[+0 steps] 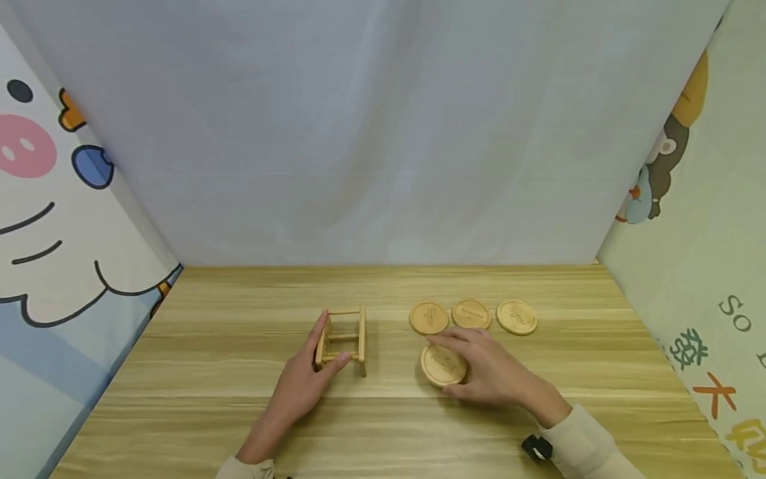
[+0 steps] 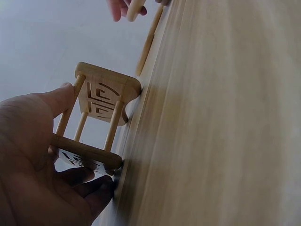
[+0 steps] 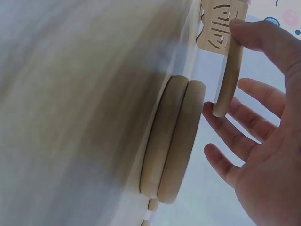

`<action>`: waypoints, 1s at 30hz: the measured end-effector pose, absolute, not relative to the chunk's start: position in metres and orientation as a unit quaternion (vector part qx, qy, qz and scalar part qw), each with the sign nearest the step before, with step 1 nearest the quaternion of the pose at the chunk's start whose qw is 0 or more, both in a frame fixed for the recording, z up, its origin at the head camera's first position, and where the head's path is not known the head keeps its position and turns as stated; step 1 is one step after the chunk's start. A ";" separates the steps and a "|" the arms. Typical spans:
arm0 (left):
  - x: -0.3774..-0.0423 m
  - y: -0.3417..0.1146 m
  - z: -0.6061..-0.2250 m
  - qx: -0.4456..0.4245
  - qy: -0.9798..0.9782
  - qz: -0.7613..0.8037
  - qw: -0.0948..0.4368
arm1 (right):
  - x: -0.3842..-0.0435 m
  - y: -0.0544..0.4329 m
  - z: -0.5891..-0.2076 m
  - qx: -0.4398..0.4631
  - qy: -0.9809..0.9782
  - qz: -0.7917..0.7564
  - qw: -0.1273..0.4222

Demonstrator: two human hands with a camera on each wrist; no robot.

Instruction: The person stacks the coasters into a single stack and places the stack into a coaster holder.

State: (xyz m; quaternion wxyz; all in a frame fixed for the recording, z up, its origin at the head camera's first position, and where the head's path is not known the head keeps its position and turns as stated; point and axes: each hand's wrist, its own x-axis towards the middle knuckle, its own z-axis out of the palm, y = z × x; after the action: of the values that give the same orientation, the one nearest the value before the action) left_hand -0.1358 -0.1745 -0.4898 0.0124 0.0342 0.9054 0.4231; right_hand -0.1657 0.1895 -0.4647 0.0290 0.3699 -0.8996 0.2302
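My left hand (image 1: 298, 389) grips a small wooden coaster holder (image 1: 362, 336), thumb and fingers on its near panel and a rod. In the left wrist view its cut-out end panel (image 2: 127, 85) and joining dowels show. My right hand (image 1: 493, 369) pinches a round wooden coaster (image 1: 443, 364) with engraved lettering, by its edge. The right wrist view has this held coaster (image 3: 230, 75) lifted between thumb and fingertips. Two stacked coasters (image 3: 171, 141) lie on the table below it; the held coaster hides them in the head view.
Behind the right hand, three more engraved coasters lie flat in a row: a left one (image 1: 429, 319), a middle one (image 1: 471, 313) and a right one (image 1: 517, 317). The wood-grain table (image 1: 239, 299) ends at a pale cloth backdrop (image 1: 383, 219), with printed cloths at both sides.
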 end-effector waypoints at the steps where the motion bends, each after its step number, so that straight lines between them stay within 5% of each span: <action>1: -0.136 -0.174 -0.490 0.034 0.905 0.423 0.013 | -0.165 0.190 -0.465 0.366 -0.901 0.232 0.031; 30: -0.137 -0.173 -0.492 0.029 0.905 0.425 0.014 | -0.164 0.217 -0.459 0.328 -0.915 0.229 0.053</action>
State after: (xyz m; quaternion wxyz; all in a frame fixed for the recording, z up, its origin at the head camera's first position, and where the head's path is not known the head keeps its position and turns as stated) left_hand -0.1368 -0.1732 -0.4918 0.0143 0.0293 0.9047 0.4249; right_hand -0.1641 0.2171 -0.4592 0.0532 0.3280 -0.9150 0.2288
